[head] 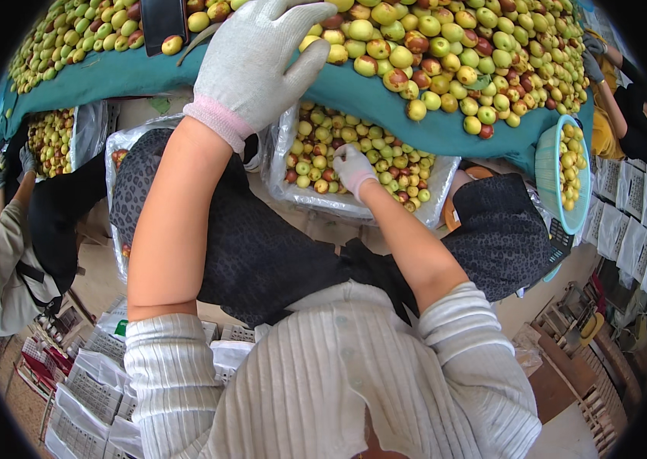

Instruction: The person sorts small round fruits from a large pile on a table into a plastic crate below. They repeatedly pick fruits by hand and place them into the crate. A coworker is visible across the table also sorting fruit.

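Note:
My left hand (260, 69), in a white glove with a pink cuff, is raised at the near edge of a heap of jujubes (444, 51) on a teal cloth (358, 94). Its thumb stands apart from the fingers, and the fingertips are cut off by the top of the picture. My right hand (353, 167), gloved alike, is over a plastic-lined crate (323, 203) of green and reddish-brown jujubes (383, 149). Its fingers are bent, and whether a fruit is in them cannot be told. A dark phone-like object (164, 26) lies left of my left hand, beside a single jujube (172, 45).
A light-blue plastic basket (544, 166) of jujubes leans at the cloth's right end. Another lined crate (116, 229) is by my left leg. A co-worker (5, 258) sits at far left; another person's gloved hands (592, 57) are at upper right. Stacked crates (85, 396) stand behind.

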{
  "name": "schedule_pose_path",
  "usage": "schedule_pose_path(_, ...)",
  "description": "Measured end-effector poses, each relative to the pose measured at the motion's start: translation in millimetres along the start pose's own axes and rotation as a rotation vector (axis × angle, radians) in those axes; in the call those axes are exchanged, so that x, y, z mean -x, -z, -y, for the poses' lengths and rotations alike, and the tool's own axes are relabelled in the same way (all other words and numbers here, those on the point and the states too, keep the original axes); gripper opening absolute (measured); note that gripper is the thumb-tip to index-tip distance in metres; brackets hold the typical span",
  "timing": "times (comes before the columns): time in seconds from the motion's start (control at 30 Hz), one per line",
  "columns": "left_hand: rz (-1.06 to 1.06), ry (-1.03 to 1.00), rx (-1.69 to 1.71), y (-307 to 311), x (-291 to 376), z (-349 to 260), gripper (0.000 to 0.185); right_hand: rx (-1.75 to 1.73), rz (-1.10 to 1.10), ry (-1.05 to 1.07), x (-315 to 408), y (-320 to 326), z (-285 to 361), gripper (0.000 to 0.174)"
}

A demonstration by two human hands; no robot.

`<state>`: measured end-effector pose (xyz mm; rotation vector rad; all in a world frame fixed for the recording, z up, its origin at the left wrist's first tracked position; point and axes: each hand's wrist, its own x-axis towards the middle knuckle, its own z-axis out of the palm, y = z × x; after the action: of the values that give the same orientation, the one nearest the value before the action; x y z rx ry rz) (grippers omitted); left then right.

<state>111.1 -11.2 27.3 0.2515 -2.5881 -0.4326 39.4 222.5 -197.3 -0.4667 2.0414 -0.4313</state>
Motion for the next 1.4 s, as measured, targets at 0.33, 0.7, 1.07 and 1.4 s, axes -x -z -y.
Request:
schedule_pose_path(0.33,0.227,0.151,0.400,-24,90,-115,0.033,-1.584,0.632,0.009,140,67,-5,0.062)
schedule_pose_path(0.7,0.263,0.140,0.225,-4,162,-174,0.009,-1.239,0.725,0.115,207,37,-9,0.074)
schedule_pose_path(1.07,-1.236,1.637,1.212,50,335,5,0.026,-1.312,-0.044,-0.283,112,42,-112,0.053)
schedule_pose_path(1.4,-0.993,1.888,0.852,-37,557,45,0.036,-1.149,0.041,-0.220,101,31,-117,0.057)
